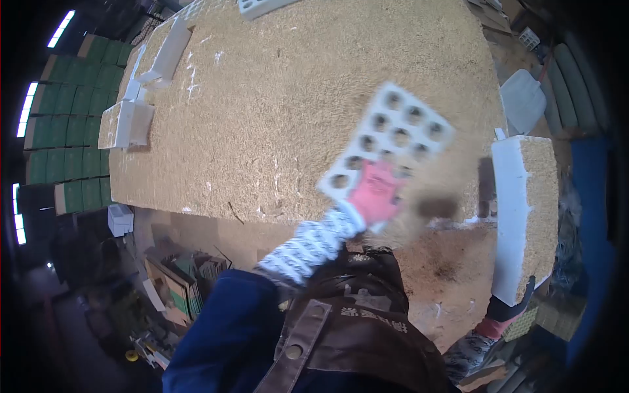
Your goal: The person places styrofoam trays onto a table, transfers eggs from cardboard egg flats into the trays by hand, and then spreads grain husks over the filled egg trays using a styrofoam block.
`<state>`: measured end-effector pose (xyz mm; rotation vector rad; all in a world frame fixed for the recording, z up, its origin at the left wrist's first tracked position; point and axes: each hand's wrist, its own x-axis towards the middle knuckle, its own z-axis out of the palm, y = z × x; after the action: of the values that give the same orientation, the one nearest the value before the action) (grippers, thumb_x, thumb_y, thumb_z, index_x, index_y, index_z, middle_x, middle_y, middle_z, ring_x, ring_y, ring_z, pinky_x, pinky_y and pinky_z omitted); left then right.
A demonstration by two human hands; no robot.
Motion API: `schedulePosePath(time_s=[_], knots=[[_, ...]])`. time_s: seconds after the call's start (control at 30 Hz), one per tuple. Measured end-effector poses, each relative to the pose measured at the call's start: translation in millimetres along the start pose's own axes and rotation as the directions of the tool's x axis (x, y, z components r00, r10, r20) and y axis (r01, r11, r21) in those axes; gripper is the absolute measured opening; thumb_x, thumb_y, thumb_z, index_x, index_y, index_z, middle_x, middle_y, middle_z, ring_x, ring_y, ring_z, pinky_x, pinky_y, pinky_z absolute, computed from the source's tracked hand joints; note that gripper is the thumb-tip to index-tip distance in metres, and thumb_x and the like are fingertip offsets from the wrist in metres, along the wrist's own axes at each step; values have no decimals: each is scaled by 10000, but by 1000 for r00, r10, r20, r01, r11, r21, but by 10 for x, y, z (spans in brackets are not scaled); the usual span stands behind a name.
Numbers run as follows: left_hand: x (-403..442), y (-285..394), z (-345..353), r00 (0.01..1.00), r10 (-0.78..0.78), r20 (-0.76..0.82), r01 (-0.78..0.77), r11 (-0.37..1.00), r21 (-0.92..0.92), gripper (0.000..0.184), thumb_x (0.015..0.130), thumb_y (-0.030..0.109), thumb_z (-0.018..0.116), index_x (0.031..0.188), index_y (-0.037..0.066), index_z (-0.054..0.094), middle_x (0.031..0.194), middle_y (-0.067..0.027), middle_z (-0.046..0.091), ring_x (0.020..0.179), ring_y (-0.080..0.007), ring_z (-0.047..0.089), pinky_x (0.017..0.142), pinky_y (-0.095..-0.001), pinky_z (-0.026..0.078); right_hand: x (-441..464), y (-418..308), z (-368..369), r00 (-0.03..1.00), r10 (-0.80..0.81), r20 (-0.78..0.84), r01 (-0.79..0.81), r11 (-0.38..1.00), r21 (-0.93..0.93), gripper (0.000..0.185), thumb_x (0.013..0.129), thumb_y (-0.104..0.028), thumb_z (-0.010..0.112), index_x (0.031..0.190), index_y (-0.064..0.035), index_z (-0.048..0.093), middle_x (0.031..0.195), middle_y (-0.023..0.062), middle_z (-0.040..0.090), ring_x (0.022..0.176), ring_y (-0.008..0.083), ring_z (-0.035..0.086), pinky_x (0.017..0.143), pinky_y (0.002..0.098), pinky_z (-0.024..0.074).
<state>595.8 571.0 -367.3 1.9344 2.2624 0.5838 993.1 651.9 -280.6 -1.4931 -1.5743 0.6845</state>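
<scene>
In a pink glove, my left hand [377, 191] is closed on the near part of a white tray with rows of round holes [400, 136], held tilted above a wide surface covered in tan, grainy material [282, 111]. The tray is slightly blurred. At the lower right my right hand [508, 313], in a pink and dark glove, grips the near end of a long white box [510, 216] filled with the same tan material. Part of that hand's fingers is hidden by the box.
White boxes [134, 124] stand at the surface's left edge, and another white tray [262, 5] lies at its far edge. Stacked green cartons [65, 134] are at the left. A white plastic piece [523, 101] and grey sacks [570, 88] lie at the right.
</scene>
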Motion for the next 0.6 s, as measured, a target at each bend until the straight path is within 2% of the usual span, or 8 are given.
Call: schedulePosePath(time_s=[0.07,0.13,0.27,0.4,0.43,0.5,0.53,0.6], knots=[[182,494,-231,970,109,216,8,876,-482,661,804,378,552,1401,161,370,1403,-191,374,1352,-349,250,1108,-578,69,28,106,-46,997,-76,15,77,989,-130,534,853,-106,615,1334,28,424,1303,191,487,1127,253,520,972,379,417],[45,823,136,920,238,311,-161,954,-253,615,790,342,573,1362,163,435,1288,-195,458,1229,-342,372,1073,-566,178,58,245,-123,997,-76,21,79,980,-182,538,843,-116,626,1325,29,436,1295,207,497,1132,258,519,969,382,415],[-603,343,-224,972,-81,223,122,977,-174,643,716,404,630,1306,179,505,986,-146,453,1021,-289,428,940,-469,300,97,307,-114,990,-142,17,142,963,-228,615,792,-150,675,1329,26,433,1310,233,482,1159,272,508,983,403,405],[-1665,-1162,-906,910,-411,-58,404,847,344,570,732,351,623,1269,177,543,1037,-170,504,996,-328,459,913,-472,340,113,335,-38,990,-139,33,143,979,-147,621,806,-154,662,1345,23,408,1324,207,468,1163,272,501,983,404,409],[-1959,-1674,-1050,831,-551,-77,537,759,367,575,728,326,634,1274,173,538,1084,-205,513,1037,-369,463,933,-480,340,110,340,-22,988,-151,31,154,976,-154,605,818,-156,649,1344,23,410,1323,207,468,1161,269,502,982,404,409],[-2476,-2568,-1350,744,-558,-367,664,561,493,632,781,395,573,1365,196,441,1182,-213,533,1145,-373,473,994,-505,317,86,389,-4,997,-83,-1,83,995,-52,577,837,-168,623,1338,29,416,1319,210,472,1169,268,494,994,401,395],[-2478,-2814,-1614,475,-822,-315,858,352,375,682,788,457,558,1411,251,369,1227,-195,533,1162,-357,482,1014,-501,305,75,414,9,999,-49,-17,49,999,0,563,846,-174,610,1335,32,419,1318,211,474,1172,267,490,1000,399,389],[-2369,-3306,-1875,174,-935,-308,980,135,144,723,750,465,608,1409,278,376,1282,-202,495,1229,-338,427,1045,-504,257,36,175,66,998,52,-44,-47,993,109,609,816,-179,644,1335,40,414,1318,207,475,1193,271,474,1015,399,372]])
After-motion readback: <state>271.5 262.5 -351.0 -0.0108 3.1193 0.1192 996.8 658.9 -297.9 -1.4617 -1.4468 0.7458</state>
